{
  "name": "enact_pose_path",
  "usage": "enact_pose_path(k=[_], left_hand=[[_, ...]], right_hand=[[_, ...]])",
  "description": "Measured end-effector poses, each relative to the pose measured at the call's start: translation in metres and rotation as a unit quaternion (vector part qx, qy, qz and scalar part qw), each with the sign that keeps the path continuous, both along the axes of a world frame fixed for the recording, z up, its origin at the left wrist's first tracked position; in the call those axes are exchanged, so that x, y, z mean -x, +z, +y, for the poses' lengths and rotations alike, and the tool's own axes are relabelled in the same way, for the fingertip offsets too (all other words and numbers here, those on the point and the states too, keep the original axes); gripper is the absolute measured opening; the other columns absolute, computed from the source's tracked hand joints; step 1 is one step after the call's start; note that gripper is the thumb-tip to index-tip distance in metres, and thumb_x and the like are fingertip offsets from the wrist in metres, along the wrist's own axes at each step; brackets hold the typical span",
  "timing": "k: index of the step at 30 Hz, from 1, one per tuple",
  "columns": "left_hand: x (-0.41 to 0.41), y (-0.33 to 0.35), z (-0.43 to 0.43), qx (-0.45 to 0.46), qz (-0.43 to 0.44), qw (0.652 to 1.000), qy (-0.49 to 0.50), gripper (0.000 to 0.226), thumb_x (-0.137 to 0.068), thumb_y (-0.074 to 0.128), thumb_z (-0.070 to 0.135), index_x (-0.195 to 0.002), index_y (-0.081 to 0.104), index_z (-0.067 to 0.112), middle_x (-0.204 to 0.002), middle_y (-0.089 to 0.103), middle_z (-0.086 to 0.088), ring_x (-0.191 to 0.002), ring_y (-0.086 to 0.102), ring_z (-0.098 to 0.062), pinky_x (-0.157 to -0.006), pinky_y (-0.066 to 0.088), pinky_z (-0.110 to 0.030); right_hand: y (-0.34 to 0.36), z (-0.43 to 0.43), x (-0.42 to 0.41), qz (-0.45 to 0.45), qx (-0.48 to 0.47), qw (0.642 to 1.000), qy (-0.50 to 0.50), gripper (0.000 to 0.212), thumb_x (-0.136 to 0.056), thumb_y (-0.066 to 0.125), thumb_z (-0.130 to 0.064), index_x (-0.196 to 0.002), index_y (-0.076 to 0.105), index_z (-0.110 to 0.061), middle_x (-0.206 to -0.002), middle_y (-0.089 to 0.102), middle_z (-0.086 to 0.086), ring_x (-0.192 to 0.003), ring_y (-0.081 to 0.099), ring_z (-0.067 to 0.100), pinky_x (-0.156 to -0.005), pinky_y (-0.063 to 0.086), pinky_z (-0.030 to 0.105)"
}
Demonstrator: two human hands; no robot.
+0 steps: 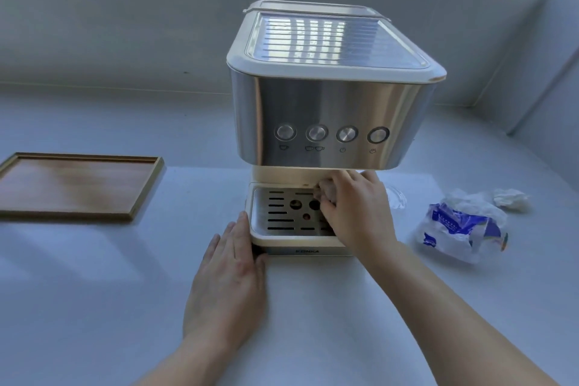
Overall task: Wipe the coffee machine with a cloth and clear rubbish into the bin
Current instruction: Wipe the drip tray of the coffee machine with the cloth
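A steel and cream coffee machine (pixel 332 110) stands on the white counter, with a slotted metal drip tray (pixel 279 213) at its base. My right hand (pixel 354 207) is over the right part of the drip tray, shut on a small bunched cloth (pixel 322 191) pressed against the tray's back right. My left hand (pixel 232 273) lies flat on the counter, fingers together, touching the machine's front left corner. Rubbish sits to the right: a crumpled blue and white plastic wrapper (pixel 460 229) and a crumpled white tissue (pixel 510 199).
A shallow wooden tray (pixel 78 185) lies on the counter at the left. A clear plastic piece (pixel 396 197) rests just right of the machine. A wall runs behind, and another wall closes the right side. No bin is in view.
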State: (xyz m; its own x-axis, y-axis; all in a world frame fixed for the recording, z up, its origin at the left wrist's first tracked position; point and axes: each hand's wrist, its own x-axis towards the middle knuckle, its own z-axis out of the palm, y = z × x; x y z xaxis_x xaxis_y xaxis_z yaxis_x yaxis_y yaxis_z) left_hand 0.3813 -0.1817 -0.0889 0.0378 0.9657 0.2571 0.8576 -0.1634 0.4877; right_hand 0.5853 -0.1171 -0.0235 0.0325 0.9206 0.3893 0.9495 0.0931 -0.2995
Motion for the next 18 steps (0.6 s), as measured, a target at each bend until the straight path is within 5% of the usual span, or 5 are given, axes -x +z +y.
enact_pose_path(k=[3,9,18], left_hand=[[-0.001,0.003,-0.001,0.003,0.002,1.000,0.003,0.067,-0.097,0.037,0.033,-0.155,0.006,0.024,-0.161,0.026,0.007,-0.147,0.017,-0.007,-0.117,-0.003,-0.018],[0.000,0.001,-0.001,-0.003,0.000,1.000,-0.003,0.067,-0.098,0.036,0.033,-0.155,0.003,0.024,-0.161,0.025,0.007,-0.147,0.017,-0.007,-0.117,-0.006,-0.018],[0.000,0.002,-0.002,0.008,0.003,1.000,-0.007,0.069,-0.096,0.036,0.031,-0.155,0.002,0.022,-0.161,0.025,0.006,-0.147,0.016,-0.007,-0.117,-0.008,-0.017]], right_hand=[[-0.001,0.000,0.010,0.002,0.017,0.998,0.061,0.011,-0.086,0.062,-0.026,-0.091,0.067,-0.018,-0.089,0.070,-0.005,-0.089,0.053,0.024,-0.080,0.045,0.035],[-0.002,0.005,-0.001,0.014,0.021,0.999,-0.039,0.013,-0.085,0.061,-0.027,-0.076,0.063,-0.018,-0.077,0.066,-0.004,-0.082,0.053,0.028,-0.074,0.044,0.037],[0.000,0.000,0.017,-0.021,-0.008,0.999,0.040,0.008,-0.085,0.066,-0.026,-0.090,0.069,-0.021,-0.086,0.070,-0.001,-0.085,0.058,0.027,-0.074,0.049,0.036]])
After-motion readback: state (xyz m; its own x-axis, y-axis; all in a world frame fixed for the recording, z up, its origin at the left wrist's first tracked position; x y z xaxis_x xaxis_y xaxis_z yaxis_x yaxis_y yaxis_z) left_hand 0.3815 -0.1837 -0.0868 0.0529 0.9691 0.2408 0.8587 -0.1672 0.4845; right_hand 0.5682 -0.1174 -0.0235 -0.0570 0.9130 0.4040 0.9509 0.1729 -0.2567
